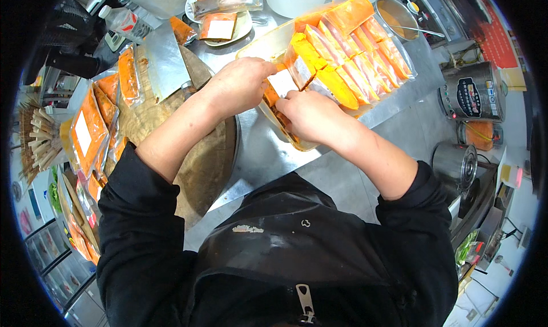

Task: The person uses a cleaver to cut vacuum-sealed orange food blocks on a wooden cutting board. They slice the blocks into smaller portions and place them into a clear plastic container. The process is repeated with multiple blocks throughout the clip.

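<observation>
My left hand (242, 85) and my right hand (308, 115) are both at the left end of a translucent plastic tub (302, 145). Between them is a flat sealed packet of orange-brown paste with a blank-looking white label (283, 84). The left fingers pinch its far edge, while the right fingers bend over its near edge. More sealed orange packets (364, 72) stand on edge in rows to the right in the tub. One packet (350, 14) lies across the top at the back. A bright yellow-orange packet (336, 87) is beside my right hand.
A cleaver (167, 61) lies on a round wooden chopping block (205, 164) at left, near several orange packets (89, 132). Behind are plates (233, 36) with packets, a plastic bottle (126, 24) and a metal bowl (396, 21) with a spoon. Metal pots (454, 166) stand at right.
</observation>
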Tool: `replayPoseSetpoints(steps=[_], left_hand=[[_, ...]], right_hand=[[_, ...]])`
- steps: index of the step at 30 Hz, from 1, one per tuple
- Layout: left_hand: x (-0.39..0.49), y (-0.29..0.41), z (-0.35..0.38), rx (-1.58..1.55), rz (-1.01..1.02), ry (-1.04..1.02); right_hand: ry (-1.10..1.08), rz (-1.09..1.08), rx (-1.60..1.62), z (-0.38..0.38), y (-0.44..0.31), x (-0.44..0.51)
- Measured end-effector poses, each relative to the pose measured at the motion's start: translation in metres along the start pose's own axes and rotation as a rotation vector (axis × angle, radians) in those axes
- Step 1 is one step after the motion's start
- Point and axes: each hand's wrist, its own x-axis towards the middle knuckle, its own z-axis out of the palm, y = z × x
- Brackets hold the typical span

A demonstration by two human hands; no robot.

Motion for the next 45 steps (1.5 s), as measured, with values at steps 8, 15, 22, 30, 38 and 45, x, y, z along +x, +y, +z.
replayPoseSetpoints(steps=[8,15,22,30,38,45], left_hand=[[0.016,-0.003,0.008,0.191,-0.044,-0.208],[0.060,-0.010,0.018,0.295,-0.259,-0.407],[0.087,-0.015,0.023,0.307,-0.300,-0.667],[0.081,-0.014,0.032,0.301,-0.288,-0.605],[0.080,-0.017,0.038,0.279,-0.253,-0.631],[0.085,-0.021,0.037,0.195,-0.277,-0.647]], right_hand=[[-0.231,0.174,0.027,0.000,-0.008,0.030],[-0.209,0.038,0.050,-0.003,0.010,0.023],[-0.428,0.025,-0.141,-0.005,0.002,0.028],[-0.376,0.366,0.107,0.014,0.002,0.034],[-0.358,0.292,0.112,0.009,0.001,0.020],[0.068,-0.106,-0.077,-0.054,0.018,-0.032]])
